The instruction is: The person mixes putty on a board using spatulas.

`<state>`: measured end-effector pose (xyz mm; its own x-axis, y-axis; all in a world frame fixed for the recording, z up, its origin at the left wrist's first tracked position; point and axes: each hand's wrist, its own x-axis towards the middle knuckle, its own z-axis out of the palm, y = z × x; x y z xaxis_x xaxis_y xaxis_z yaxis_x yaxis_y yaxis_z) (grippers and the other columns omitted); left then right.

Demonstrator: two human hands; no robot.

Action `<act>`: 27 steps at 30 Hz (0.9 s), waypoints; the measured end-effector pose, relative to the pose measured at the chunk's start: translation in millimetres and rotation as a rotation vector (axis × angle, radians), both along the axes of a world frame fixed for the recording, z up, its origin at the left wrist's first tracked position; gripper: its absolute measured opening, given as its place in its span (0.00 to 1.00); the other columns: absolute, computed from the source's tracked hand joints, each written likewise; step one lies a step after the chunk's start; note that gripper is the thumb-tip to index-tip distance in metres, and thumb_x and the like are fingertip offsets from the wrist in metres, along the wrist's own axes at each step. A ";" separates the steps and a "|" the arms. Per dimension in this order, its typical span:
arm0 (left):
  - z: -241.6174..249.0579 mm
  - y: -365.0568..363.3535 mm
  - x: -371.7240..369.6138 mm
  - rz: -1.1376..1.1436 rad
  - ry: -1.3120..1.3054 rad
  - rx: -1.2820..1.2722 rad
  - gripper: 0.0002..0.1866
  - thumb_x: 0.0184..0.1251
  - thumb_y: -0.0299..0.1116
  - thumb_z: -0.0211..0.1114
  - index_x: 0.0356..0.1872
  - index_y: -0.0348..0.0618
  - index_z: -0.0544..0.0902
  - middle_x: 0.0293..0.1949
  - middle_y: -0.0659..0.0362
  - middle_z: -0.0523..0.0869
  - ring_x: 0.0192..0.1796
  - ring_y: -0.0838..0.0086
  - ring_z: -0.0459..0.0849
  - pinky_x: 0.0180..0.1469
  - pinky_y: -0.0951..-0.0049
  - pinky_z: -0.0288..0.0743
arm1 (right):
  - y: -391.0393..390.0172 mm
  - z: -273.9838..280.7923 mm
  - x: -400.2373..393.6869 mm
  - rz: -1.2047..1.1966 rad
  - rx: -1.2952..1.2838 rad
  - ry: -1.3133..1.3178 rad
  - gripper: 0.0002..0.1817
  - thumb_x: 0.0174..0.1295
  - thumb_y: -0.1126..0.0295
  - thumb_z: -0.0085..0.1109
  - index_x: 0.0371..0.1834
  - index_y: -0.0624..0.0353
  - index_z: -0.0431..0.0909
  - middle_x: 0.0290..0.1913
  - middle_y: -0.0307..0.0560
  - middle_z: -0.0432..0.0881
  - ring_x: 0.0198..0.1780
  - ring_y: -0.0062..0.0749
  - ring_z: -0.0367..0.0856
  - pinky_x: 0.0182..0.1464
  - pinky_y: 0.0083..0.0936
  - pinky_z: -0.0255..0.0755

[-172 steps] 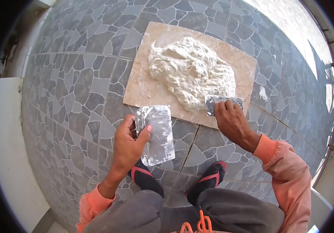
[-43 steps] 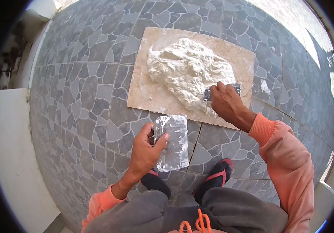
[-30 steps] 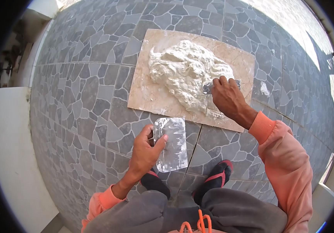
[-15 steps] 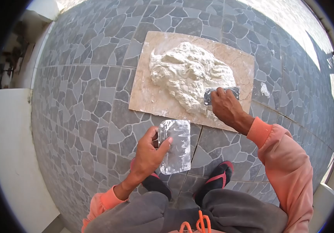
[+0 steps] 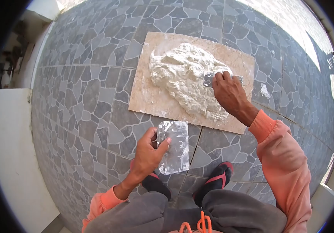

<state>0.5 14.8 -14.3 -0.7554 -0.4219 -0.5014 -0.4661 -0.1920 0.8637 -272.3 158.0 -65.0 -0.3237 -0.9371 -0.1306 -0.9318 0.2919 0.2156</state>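
A mound of wet white paste lies on a beige marbled board on the floor. My right hand is closed round a dark, paste-smeared scraper, whose blade touches the right side of the mound. Nearer to me, my left hand grips a wider flat metal scraper with white smears, thumb on its face. This second scraper is held off the mound, just below the board's near edge.
Grey stone-patterned tiles surround the board, with a white splash to its right. My feet in dark sandals stand near the board. A pale low wall runs along the left.
My right hand has moved up and slightly left with its scraper, and the paste at the mound's lower right has been reshaped. My left hand has barely moved.
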 end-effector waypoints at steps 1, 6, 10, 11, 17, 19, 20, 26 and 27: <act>2.8 1.8 -2.3 0.005 0.004 0.006 0.10 0.70 0.26 0.66 0.48 0.35 0.76 0.38 0.62 0.83 0.38 0.87 0.78 0.38 0.82 0.74 | 0.2 -9.5 -0.6 0.018 -0.028 0.003 0.07 0.60 0.74 0.58 0.34 0.64 0.84 0.42 0.46 0.79 0.46 0.36 0.75 0.43 0.32 0.72; 4.0 3.4 -1.9 0.001 0.000 -0.028 0.10 0.70 0.26 0.65 0.48 0.35 0.76 0.38 0.62 0.82 0.38 0.87 0.78 0.38 0.82 0.74 | 4.2 -5.3 4.9 0.054 0.120 -0.151 0.08 0.61 0.73 0.57 0.33 0.65 0.84 0.41 0.47 0.79 0.46 0.37 0.75 0.44 0.32 0.72; -4.1 0.1 2.7 -0.003 -0.025 -0.019 0.11 0.70 0.26 0.65 0.48 0.35 0.76 0.38 0.63 0.83 0.38 0.87 0.78 0.38 0.82 0.74 | -5.5 11.0 -11.7 0.036 0.037 0.028 0.08 0.60 0.73 0.58 0.32 0.64 0.85 0.41 0.48 0.79 0.46 0.37 0.75 0.42 0.30 0.71; -5.1 -0.9 1.4 -0.018 -0.035 -0.031 0.11 0.70 0.26 0.65 0.48 0.35 0.76 0.38 0.63 0.83 0.38 0.87 0.78 0.38 0.82 0.74 | -4.8 -0.4 -13.1 0.046 0.005 0.055 0.07 0.60 0.74 0.58 0.32 0.64 0.86 0.41 0.47 0.79 0.46 0.37 0.75 0.42 0.30 0.71; -5.3 2.1 2.4 0.019 -0.009 0.002 0.12 0.70 0.25 0.65 0.50 0.35 0.76 0.39 0.61 0.84 0.38 0.87 0.79 0.38 0.83 0.75 | -2.8 7.3 -9.1 0.036 0.146 -0.053 0.08 0.61 0.75 0.57 0.34 0.66 0.86 0.42 0.48 0.79 0.46 0.38 0.76 0.42 0.32 0.71; -8.8 1.3 3.1 0.014 -0.003 -0.007 0.12 0.70 0.25 0.65 0.51 0.35 0.76 0.39 0.61 0.84 0.38 0.87 0.80 0.38 0.83 0.76 | -8.2 12.1 -17.0 -0.017 0.048 -0.012 0.08 0.61 0.75 0.56 0.35 0.66 0.85 0.42 0.49 0.79 0.47 0.38 0.76 0.43 0.33 0.71; -9.2 0.9 2.3 0.007 0.002 -0.013 0.12 0.70 0.25 0.65 0.51 0.34 0.76 0.39 0.61 0.84 0.38 0.87 0.80 0.38 0.83 0.76 | -6.3 3.8 -18.2 -0.006 0.045 -0.025 0.08 0.61 0.76 0.56 0.35 0.67 0.85 0.42 0.49 0.79 0.47 0.39 0.76 0.43 0.34 0.71; -0.3 3.3 -0.7 0.007 -0.004 0.009 0.13 0.70 0.26 0.66 0.51 0.34 0.76 0.40 0.60 0.84 0.39 0.86 0.80 0.38 0.82 0.76 | -5.1 4.9 -11.8 -0.009 0.143 -0.140 0.08 0.60 0.76 0.56 0.35 0.68 0.84 0.42 0.50 0.79 0.48 0.39 0.76 0.45 0.34 0.71; -2.9 3.1 1.3 0.008 -0.009 0.004 0.13 0.70 0.26 0.66 0.51 0.34 0.76 0.40 0.60 0.84 0.39 0.86 0.80 0.38 0.82 0.76 | -10.1 22.2 -14.1 -0.013 0.177 -0.095 0.08 0.60 0.75 0.58 0.34 0.68 0.85 0.43 0.49 0.80 0.48 0.38 0.76 0.45 0.34 0.71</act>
